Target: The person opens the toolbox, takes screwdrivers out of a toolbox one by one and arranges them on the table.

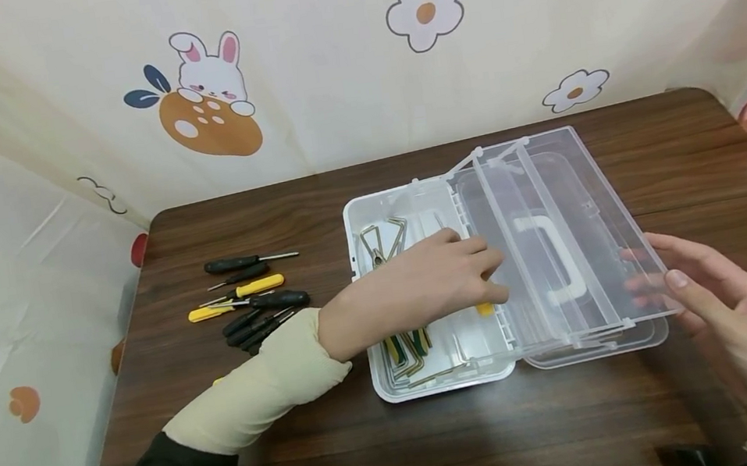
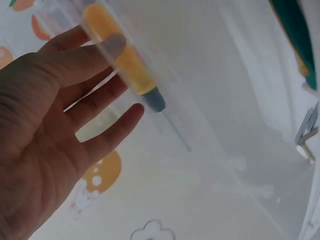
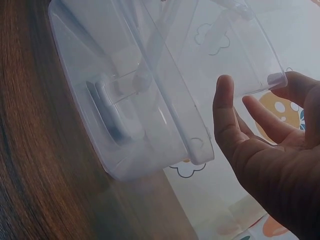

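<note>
My left hand (image 1: 439, 279) reaches over the white-based toolbox (image 1: 384, 397). It pinches a yellow-handled screwdriver (image 2: 135, 70) between thumb and fingers; the dark collar and thin shaft show in the left wrist view. From the head only a bit of yellow shows under the fingertips. Over on the right, my right hand (image 1: 730, 304) holds the edge of the clear tray (image 1: 593, 231), some fingers behind the plastic and the thumb nearer me. That tray stands swung out on its arms above the opened clear lid (image 3: 140, 170), which has a white handle (image 1: 564, 259).
Bent hex keys (image 1: 412, 362) and green-and-yellow handles (image 1: 396, 350) lie in the toolbox base, partly under my left arm. Several black and yellow screwdrivers (image 1: 279, 300) lie loose at the left of the brown table (image 1: 459, 450). A patterned curtain (image 1: 322, 59) rises behind.
</note>
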Action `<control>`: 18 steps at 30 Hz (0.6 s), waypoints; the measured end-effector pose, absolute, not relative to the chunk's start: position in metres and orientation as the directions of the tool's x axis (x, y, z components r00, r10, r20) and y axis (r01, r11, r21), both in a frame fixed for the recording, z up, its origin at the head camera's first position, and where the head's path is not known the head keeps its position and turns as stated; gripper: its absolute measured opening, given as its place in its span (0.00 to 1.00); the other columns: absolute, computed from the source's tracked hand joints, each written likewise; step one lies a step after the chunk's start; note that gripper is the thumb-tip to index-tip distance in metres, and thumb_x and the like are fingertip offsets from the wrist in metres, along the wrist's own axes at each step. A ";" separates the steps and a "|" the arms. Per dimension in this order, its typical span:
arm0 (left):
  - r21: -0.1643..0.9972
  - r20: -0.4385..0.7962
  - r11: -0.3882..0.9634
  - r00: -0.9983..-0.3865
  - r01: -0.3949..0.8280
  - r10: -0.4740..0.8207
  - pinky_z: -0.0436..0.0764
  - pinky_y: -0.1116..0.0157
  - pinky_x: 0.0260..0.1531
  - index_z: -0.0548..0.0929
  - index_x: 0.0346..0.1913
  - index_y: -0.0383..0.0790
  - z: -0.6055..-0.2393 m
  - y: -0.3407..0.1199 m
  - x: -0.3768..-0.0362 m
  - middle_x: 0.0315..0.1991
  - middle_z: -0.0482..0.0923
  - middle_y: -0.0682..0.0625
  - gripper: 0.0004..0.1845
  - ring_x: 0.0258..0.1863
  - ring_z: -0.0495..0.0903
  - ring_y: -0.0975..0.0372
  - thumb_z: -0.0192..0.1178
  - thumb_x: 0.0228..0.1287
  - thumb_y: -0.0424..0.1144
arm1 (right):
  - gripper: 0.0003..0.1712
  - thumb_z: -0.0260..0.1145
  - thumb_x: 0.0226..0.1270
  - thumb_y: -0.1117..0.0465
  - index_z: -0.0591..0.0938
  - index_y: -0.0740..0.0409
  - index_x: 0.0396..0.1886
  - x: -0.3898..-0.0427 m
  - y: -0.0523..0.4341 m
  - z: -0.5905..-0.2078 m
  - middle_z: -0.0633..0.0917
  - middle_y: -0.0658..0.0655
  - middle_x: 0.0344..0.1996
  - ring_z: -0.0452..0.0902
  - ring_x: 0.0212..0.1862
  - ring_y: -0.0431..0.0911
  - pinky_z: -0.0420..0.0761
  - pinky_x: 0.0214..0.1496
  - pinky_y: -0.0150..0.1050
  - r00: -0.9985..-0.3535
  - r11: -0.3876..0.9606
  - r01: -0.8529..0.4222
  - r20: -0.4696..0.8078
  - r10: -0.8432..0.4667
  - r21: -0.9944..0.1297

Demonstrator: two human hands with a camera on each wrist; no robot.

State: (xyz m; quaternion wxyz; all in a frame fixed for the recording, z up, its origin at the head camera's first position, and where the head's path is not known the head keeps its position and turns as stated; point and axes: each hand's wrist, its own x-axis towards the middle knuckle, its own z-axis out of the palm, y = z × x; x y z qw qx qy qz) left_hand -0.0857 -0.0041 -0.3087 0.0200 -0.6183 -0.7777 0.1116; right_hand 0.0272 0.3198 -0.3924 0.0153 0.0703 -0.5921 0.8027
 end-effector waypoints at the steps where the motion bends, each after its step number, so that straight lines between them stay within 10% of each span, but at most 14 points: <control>1: -0.202 -0.097 0.219 -0.242 0.954 0.965 0.78 0.63 0.49 0.83 0.49 0.63 -0.306 -0.007 -0.085 0.47 0.79 0.58 0.15 0.49 0.76 0.62 0.56 0.79 0.34 | 0.29 0.41 0.79 0.80 0.60 0.76 0.77 0.027 0.320 -0.392 0.85 0.63 0.63 0.88 0.53 0.48 0.87 0.54 0.35 -0.990 -0.298 -0.106 0.128 -0.056 -0.949; 18: -0.101 0.037 0.632 -0.632 0.768 0.774 0.85 0.54 0.48 0.87 0.56 0.58 -0.281 -0.112 -0.079 0.51 0.83 0.49 0.25 0.51 0.80 0.52 0.77 0.58 0.31 | 0.28 0.44 0.80 0.78 0.61 0.74 0.77 0.028 0.318 -0.388 0.86 0.60 0.62 0.88 0.51 0.44 0.87 0.53 0.34 -0.997 -0.237 -0.060 0.069 -0.029 -0.970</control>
